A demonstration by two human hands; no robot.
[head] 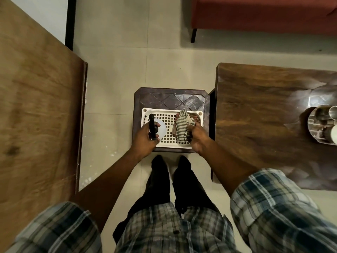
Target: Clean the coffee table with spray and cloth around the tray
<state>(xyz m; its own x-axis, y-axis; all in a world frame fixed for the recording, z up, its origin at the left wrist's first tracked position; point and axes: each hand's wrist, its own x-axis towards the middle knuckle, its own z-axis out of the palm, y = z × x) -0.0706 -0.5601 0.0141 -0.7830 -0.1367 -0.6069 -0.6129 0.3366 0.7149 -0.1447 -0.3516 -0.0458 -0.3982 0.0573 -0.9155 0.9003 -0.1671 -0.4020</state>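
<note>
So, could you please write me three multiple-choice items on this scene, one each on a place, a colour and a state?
1. Where does the white basket stand?
A. on the floor
B. on the small dark stool
C. on a red sofa

2. What colour is the cloth?
A. plain blue
B. solid black
C. green and cream stripes

3. What is the left hand doing?
A. gripping the spray bottle
B. resting flat on the floor
C. hanging empty by a leg

Answers:
1 B, since the basket sits on the stool's top, with the patterned surface showing behind it.
2 C, as the striped cloth under the right hand shows.
3 A, since its fingers wrap the bottle's black head over the basket.
</note>
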